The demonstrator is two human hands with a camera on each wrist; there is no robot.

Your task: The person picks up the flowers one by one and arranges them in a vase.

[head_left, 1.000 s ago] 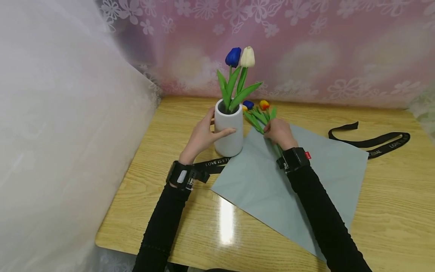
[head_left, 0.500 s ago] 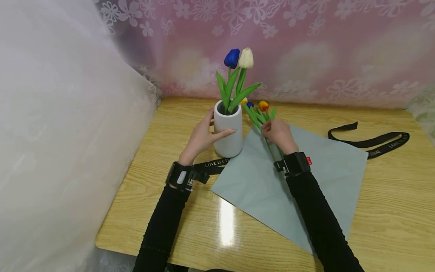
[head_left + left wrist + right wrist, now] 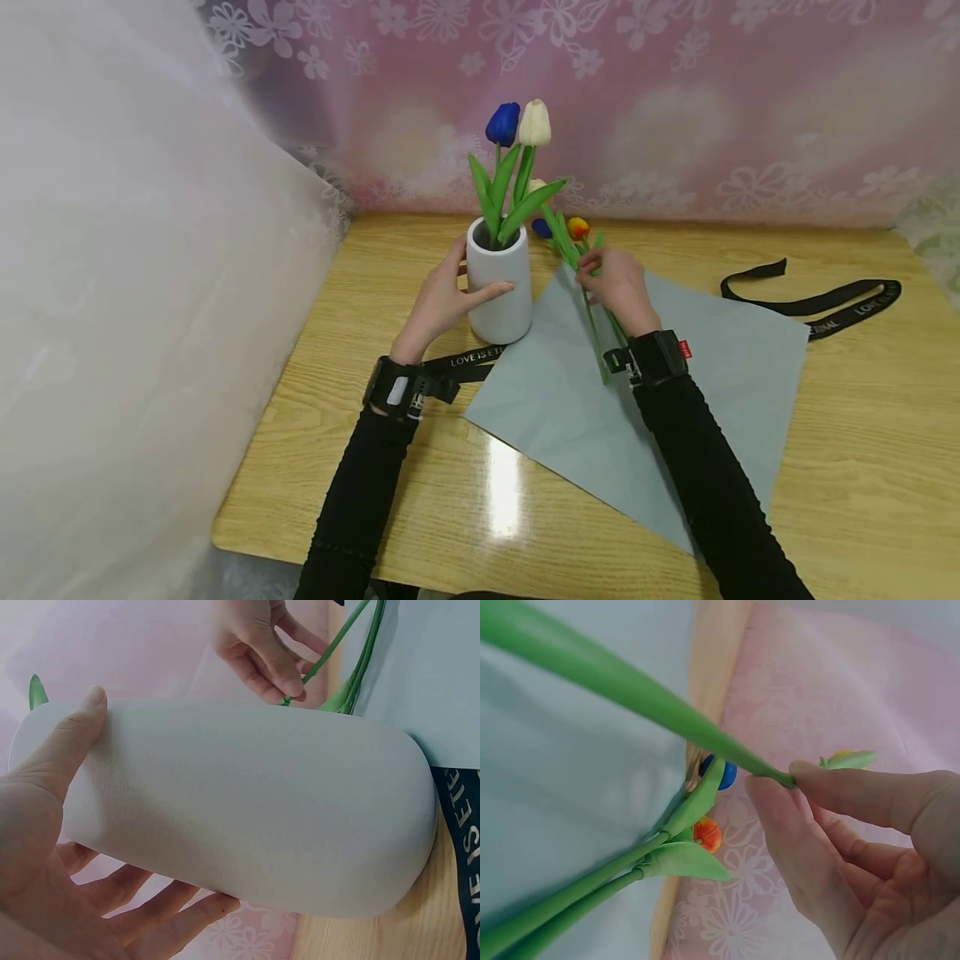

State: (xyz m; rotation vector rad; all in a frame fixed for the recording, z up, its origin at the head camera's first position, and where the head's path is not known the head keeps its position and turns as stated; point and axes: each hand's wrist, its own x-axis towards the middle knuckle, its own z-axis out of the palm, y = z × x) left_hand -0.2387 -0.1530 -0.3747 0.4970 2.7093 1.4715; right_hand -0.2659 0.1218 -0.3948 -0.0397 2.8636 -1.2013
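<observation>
Raised since the earlier frame is the yellowish tulip (image 3: pixel 641 706): its flower head sits higher now, showing behind the vase leaves, and its stem has parted from the others. Between thumb and forefinger my right hand (image 3: pixel 618 287) pinches that stem; the bloom points toward the table's (image 3: pixel 420 492) far edge and slightly left, while the bare lower end runs down toward the near edge and slightly right, over the grey-blue paper (image 3: pixel 570 433). Whether that end clears the paper, I can't tell.

Just left of my pinch stands the white vase (image 3: pixel 506 267), upright, closer to the table's far edge than its near one. I have my left hand (image 3: pixel 438 304) curled round it from the left, thumb across the front, so the left is nearer the mouth and the right has the stem.

What matters most, I judge, is how these two lie: the mouth opens upward to the left of my right hand, but the stem's lower end lies off to the right, its long axis slanting while the vase's is vertical. A blue tulip (image 3: pixel 502 125) and a white tulip (image 3: pixel 536 123) already stand in the vase.
</observation>
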